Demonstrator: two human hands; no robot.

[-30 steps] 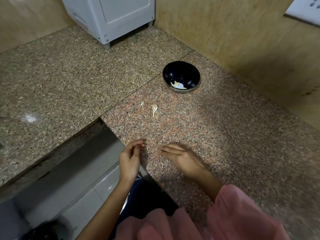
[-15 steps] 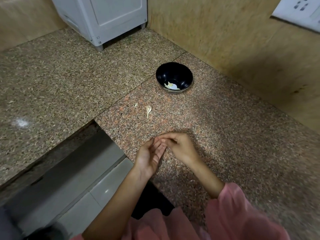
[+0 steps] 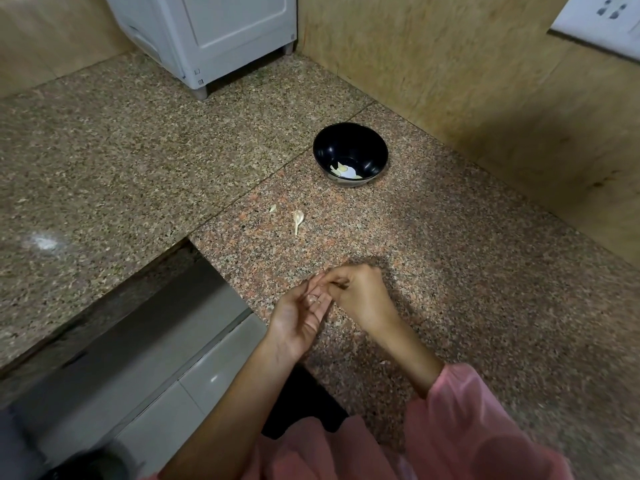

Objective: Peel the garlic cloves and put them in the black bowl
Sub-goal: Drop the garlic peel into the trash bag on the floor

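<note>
- My left hand sits palm up just over the near edge of the counter, fingers loosely curled and cradling a small pale clove against the fingertips. It is a light hold, not a clench.
- The clove is tiny from here, and I cannot make out which way its long axis runs or how much skin is left on it.
- My right hand lies touching the left, its fingers curled and its tips pinching at the clove or its skin. I judge this to be the peeling step, with the right doing the stripping while the left steadies.
- Two loose bits, a scrap and a piece with a tail, lie on the counter beyond my hands. Whether they are husk or unpeeled cloves I cannot say.
- The bowl stands farther still, ahead and a little right of the grip, with a few pale pieces in its bottom.
- My right hand is nearer the bowl, so I would carry the clove with it, forward and slightly right.
</note>
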